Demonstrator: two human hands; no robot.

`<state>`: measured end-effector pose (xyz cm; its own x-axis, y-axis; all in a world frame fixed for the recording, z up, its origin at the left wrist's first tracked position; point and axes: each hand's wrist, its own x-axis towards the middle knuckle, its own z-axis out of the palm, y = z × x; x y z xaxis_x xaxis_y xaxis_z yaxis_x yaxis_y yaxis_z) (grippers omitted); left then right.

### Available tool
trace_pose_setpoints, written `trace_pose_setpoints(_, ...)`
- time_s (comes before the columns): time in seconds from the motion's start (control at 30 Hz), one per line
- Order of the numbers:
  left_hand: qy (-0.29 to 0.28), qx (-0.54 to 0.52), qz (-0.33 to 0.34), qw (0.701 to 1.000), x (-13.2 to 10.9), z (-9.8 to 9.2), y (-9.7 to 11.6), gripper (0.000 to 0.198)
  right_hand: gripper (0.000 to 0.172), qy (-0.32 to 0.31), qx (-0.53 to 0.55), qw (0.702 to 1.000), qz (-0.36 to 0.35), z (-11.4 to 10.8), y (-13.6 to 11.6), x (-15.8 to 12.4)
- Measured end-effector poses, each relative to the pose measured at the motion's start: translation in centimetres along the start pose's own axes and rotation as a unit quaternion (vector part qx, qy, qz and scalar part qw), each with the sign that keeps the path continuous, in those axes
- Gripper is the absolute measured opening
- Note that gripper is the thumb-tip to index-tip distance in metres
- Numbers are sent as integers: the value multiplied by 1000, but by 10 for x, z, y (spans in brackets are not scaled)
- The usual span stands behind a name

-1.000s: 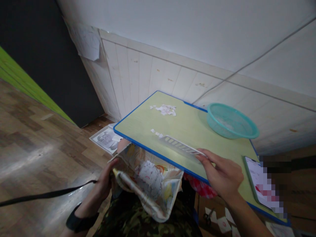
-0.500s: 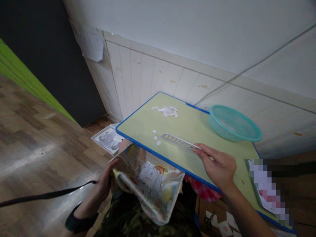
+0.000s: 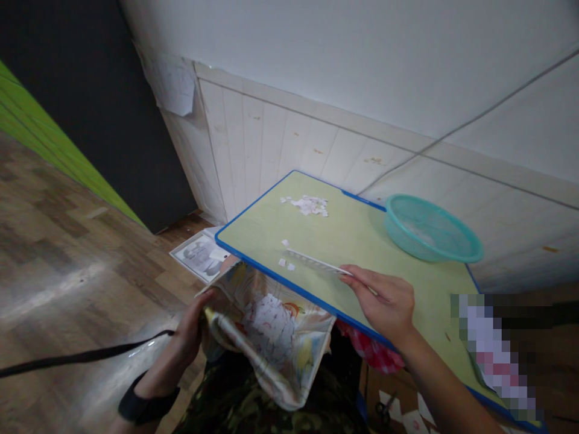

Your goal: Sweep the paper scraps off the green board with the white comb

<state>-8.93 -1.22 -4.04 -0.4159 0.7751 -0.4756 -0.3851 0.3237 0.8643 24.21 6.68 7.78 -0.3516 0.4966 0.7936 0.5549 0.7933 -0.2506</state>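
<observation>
Jutting from right hand (image 3: 384, 301): slotted strip (image 3: 314, 261)

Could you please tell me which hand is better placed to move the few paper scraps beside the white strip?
Probably the right hand: it holds the white strip, whose far end is beside the paper scraps, while the left hand grips the patterned bag.
</observation>
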Motion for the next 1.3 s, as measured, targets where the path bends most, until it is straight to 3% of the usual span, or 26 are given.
trace_pose_setpoints(0.1,-12,-21,-28,999,0,0,0,40,21,-21,2,1000,-3,-10,-13,-7)
trace_pose_setpoints(0.3,5,-30,-1,1000,4,-1,-2,37,22,-42,-5,999,12,-24,-30,-15)
trace_pose_setpoints(0.5,-4,-49,-5,999,3,-1,-3,29,20,50,-49,997,27,3,-5,3)
trace_pose_setpoints(0.67,-1,-31,-22,999,2,-2,-2,37,20,32,-11,999,24,20,14,11)
trace_pose_setpoints(0.93,0,-44,-1,999,1,-1,0,30,26,-38,31,999,-4,-5,-11,5)
trace_pose_setpoints(1.1,11,-5,-4,1000,-1,0,3,33,26,-41,45,998,5,-18,-30,2)
trace_pose_setpoints(1.2,11,3,-6,1000,-1,1,3,32,28,-30,15,999,15,-20,-26,0)
trace_pose_setpoints(1.3,17,-20,-6,1000,2,0,0,28,24,12,-57,998,26,-18,-3,9)
